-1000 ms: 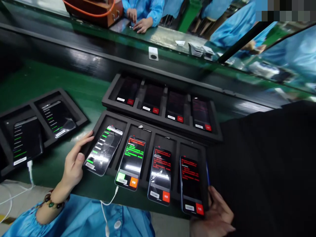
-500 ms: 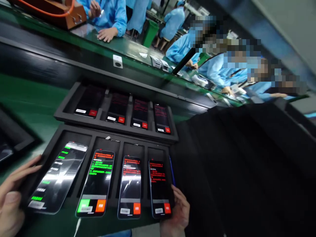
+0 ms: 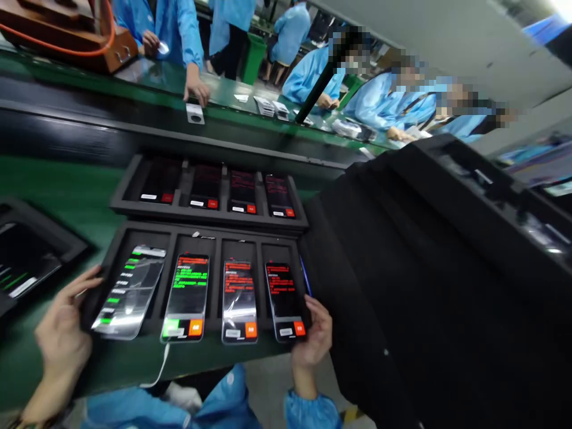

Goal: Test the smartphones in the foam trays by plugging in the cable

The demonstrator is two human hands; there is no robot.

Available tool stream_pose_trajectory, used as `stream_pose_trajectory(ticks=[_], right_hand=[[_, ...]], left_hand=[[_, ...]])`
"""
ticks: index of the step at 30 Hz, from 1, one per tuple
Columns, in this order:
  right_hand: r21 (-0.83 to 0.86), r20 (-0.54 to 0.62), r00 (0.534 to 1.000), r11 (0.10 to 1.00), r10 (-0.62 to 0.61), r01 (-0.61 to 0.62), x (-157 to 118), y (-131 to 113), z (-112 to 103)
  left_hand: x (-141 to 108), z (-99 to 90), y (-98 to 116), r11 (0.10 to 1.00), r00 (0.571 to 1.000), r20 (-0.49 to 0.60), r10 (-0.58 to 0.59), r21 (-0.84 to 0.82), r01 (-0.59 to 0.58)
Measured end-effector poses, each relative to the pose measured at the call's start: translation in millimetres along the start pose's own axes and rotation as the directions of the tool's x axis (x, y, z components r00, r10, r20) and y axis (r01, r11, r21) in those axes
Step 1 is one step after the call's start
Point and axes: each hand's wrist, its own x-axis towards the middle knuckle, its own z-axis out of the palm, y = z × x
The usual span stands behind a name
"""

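Along the bench's [image 3: 67,179] near edge, tray [image 3: 215,280] with phones [image 3: 240,304] | left hand [image 3: 65,328]: digits apart, touching left edge | right hand [image 3: 317,333]: at near-right corner, closure unclear | co-worker's hand [image 3: 195,86] had since reached white box [image 3: 195,116]

Shone brightest at upper right, streaked white across the near phones [image 3: 239,304], dimmed over the green bench [image 3: 53,173], sank near black on the cover [image 3: 402,268]; blurred softly, pixelated in background patches.

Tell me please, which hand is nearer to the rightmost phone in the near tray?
Right. The right hand is at the right end of the near tray, beside the rightmost phone; the left hand is at the left end, beyond three other phones.
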Motion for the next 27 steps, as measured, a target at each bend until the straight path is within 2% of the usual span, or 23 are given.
stream_pose_trajectory(ticks=[1, 3, 4, 5, 6, 7, 8, 9, 10, 11, 12, 13, 15, 17, 19, 21, 22, 24, 27], right_hand=[[0.004, -0.006, 1.000, 1.000, 0.019, -0.019, 0, -3, 1], [-0.022, -0.001, 0.997, 0.997, 0.079, -0.079, 2, -14, 3], [-0.049, -0.006, 0.993, 0.992, 0.114, -0.114, 3, -21, 3], [-0.078, -0.022, 0.989, 0.986, 0.148, -0.150, 4, -29, 3], [-0.105, -0.042, 0.983, 0.978, 0.177, -0.181, 6, -37, 3], [-0.123, -0.068, 0.978, 0.972, 0.195, -0.202, 8, -45, 2], [-0.128, -0.082, 0.975, 0.968, 0.206, -0.215, 10, -51, 1], [-0.125, -0.073, 0.975, 0.968, 0.210, -0.218, 13, -57, 0], [-0.123, -0.033, 0.978, 0.970, 0.207, -0.210, 15, -61, -1], [-0.129, 0.031, 0.980, 0.973, 0.196, -0.191, 18, -64, -2], [-0.144, 0.111, 0.978, 0.977, 0.175, -0.158, 21, -66, -3], [-0.165, 0.197, 0.970, 0.980, 0.141, -0.109, 23, -70, -3], [-0.207, 0.365, 0.930, 0.978, 0.040, 0.039, 26, -80, -2], [-0.196, 0.538, 0.841, 0.961, -0.060, 0.194, 22, -97, 4], [-0.108, 0.711, 0.690, 0.950, -0.132, 0.293, 12, -118, 14], [0.006, 0.835, 0.520, 0.948, -0.180, 0.319, -2, -137, 26], [0.049, 0.871, 0.450, 0.947, -0.196, 0.318, -10, -144, 32], [0.098, 0.910, 0.356, 0.944, -0.213, 0.314, -23, -153, 45], [0.128, 0.939, 0.265, 0.936, -0.220, 0.327, -37, -159, 62]], left_hand=[[-2, 1.7, 9, 1.000, 0.996, -0.089, 0.028, -0.009, -0.029], [-12, -1.1, 24, 0.979, 0.941, -0.271, 0.201, 0.079, -0.186], [-20, -4.9, 32, 0.952, 0.912, -0.276, 0.303, 0.131, -0.276], [-30, -9.4, 41, 0.928, 0.907, -0.211, 0.366, 0.153, -0.339], [-40, -13.2, 50, 0.928, 0.930, -0.078, 0.359, 0.142, -0.346], [-51, -15.7, 60, 0.953, 0.958, 0.102, 0.268, 0.117, -0.279], [-60, -16.0, 69, 0.982, 0.947, 0.303, 0.106, 0.121, -0.148], [-68, -14.1, 77, 0.987, 0.889, 0.452, -0.079, 0.163, 0.004], [-75, -10.1, 83, 0.965, 0.804, 0.541, -0.246, 0.218, 0.148], [-80, -4.5, 87, 0.928, 0.716, 0.590, -0.373, 0.253, 0.274], [-83, 2.1, 89, 0.892, 0.647, 0.618, -0.447, 0.247, 0.380], [-85, 9.0, 88, 0.855, 0.597, 0.638, -0.486, 0.207, 0.475], [-88, 21.5, 84, 0.762, 0.532, 0.666, -0.523, 0.087, 0.641], [-91, 31.0, 80, 0.657, 0.498, 0.676, -0.543, -0.028, 0.753], [-94, 37.7, 79, 0.587, 0.499, 0.661, -0.560, -0.109, 0.802], [-99, 42.7, 80, 0.571, 0.523, 0.626, -0.579, -0.147, 0.808], [-101, 45.0, 81, 0.575, 0.535, 0.607, -0.588, -0.151, 0.804], [-105, 49.0, 83, 0.584, 0.552, 0.576, -0.603, -0.153, 0.797], [-109, 53.9, 84, 0.590, 0.573, 0.551, -0.606, -0.172, 0.789]])
